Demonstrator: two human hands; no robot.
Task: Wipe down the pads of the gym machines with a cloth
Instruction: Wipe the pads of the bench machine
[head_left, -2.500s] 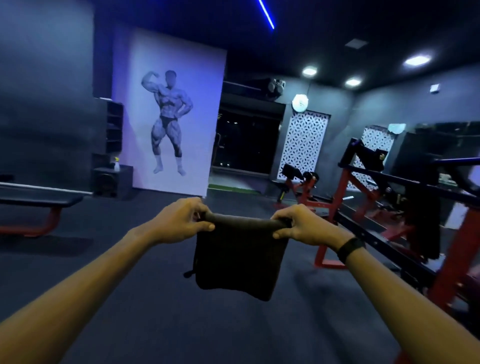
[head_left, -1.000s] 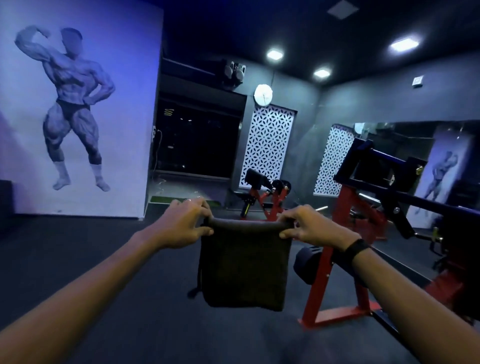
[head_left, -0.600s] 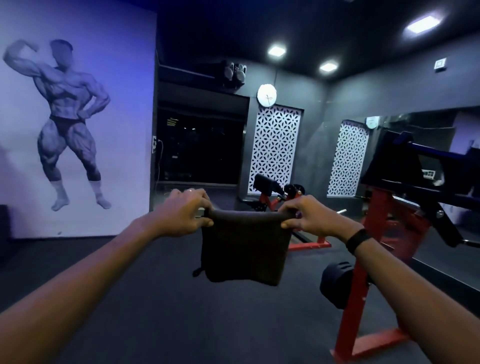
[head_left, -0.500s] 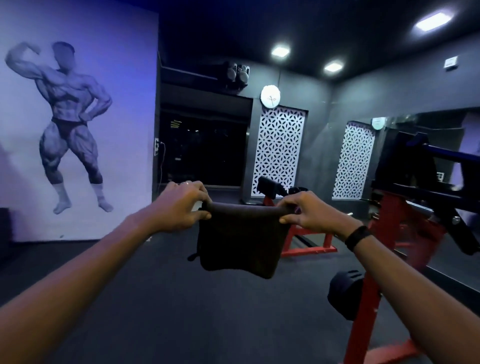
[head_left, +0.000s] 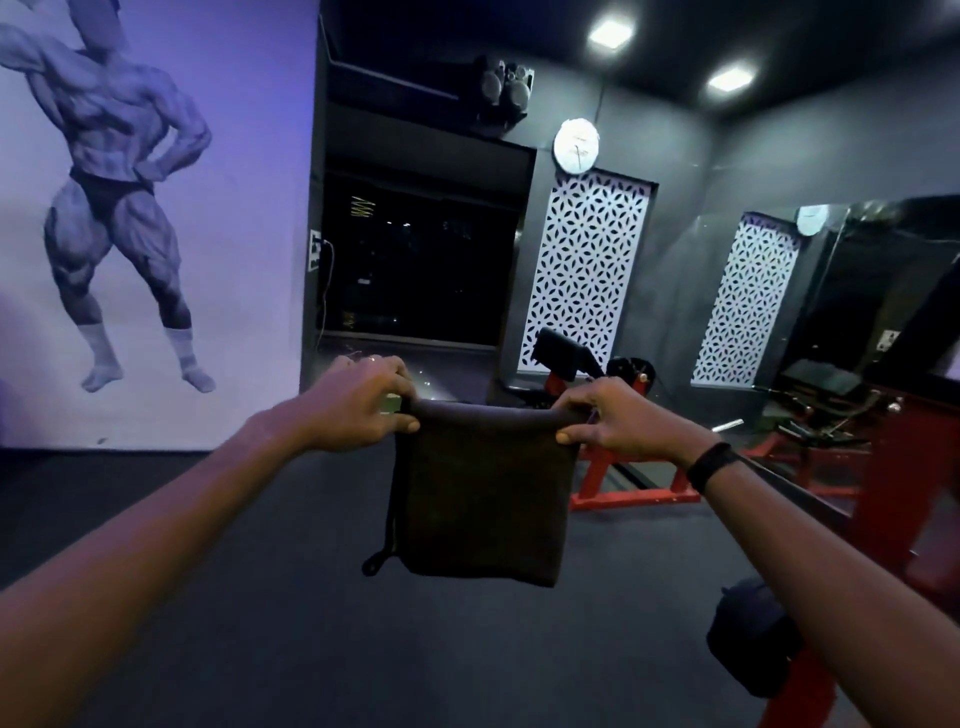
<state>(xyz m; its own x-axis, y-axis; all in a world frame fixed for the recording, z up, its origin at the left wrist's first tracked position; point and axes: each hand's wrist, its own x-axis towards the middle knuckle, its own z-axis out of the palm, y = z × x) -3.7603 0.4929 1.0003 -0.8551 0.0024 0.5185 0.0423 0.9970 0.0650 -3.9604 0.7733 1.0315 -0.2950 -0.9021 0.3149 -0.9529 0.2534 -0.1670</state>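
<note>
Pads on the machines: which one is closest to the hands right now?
The round black roller pad low on the red frame, just under the right forearm. The angled pad stands farther back, beyond the cloth.

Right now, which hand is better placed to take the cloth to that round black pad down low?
Probably the right hand: the round pad sits just under that forearm. The left hand, pinching the cloth too, would reach across.

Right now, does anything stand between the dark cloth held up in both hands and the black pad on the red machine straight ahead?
Nothing visible does. The left hand and right hand pinch the dark folded cloth by its top edge; beyond it lies only open dark floor before the angled black pad.
</note>
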